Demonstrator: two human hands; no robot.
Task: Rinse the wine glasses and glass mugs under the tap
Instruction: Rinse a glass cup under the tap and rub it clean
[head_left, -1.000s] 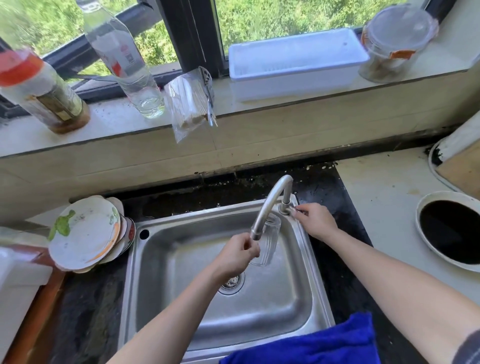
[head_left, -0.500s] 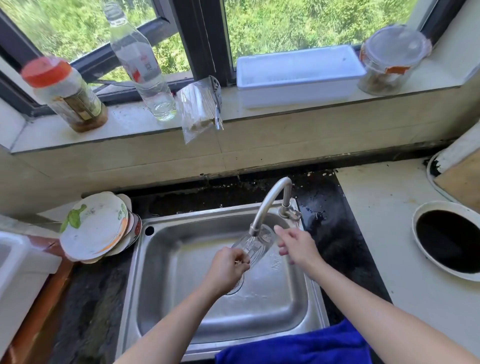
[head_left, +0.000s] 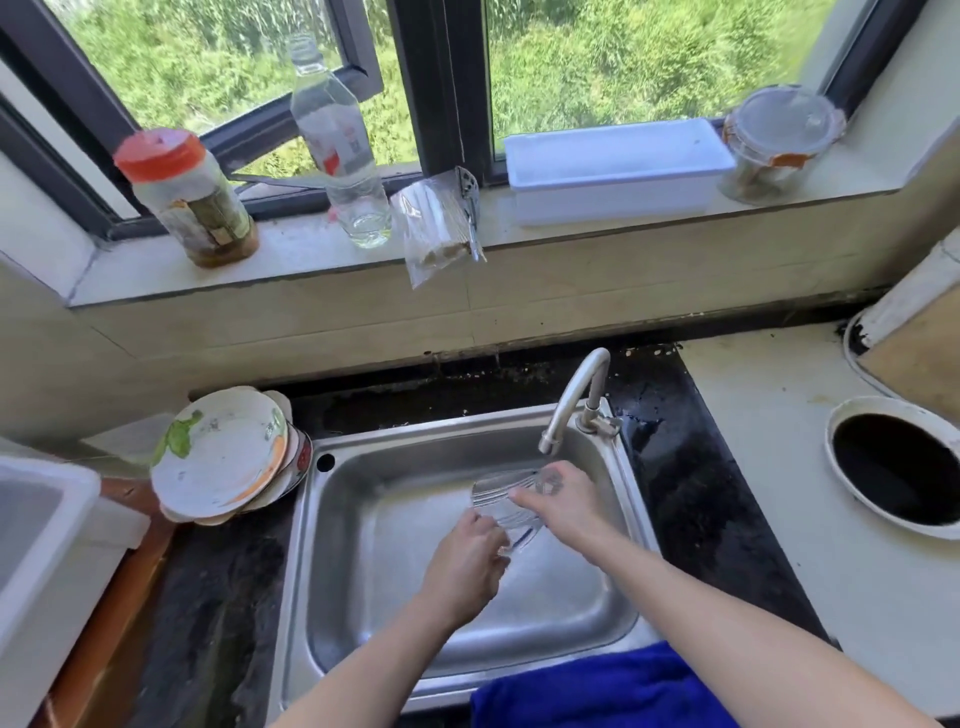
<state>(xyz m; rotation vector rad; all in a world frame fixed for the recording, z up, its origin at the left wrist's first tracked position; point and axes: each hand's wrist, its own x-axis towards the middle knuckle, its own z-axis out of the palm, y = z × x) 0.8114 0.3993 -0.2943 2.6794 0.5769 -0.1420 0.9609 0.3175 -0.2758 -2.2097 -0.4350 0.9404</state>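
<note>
Glass is slippery when wet. Both hands hold 1 clear glass (head_left: 506, 506) tipped under the tap (head_left: 571, 400): left hand (head_left: 465, 558) pinches its base, right hand (head_left: 563, 501) wraps its rim. It could slip and crack in the steel sink (head_left: 374, 519).

You see a clear glass mug (head_left: 506, 506) with ridged lines, a shiny silver sink (head_left: 363, 545), a bright blue cloth (head_left: 597, 691), a white plate (head_left: 221, 457) with green and orange marks, and a red-capped jar (head_left: 189, 200) at upper left.
</note>
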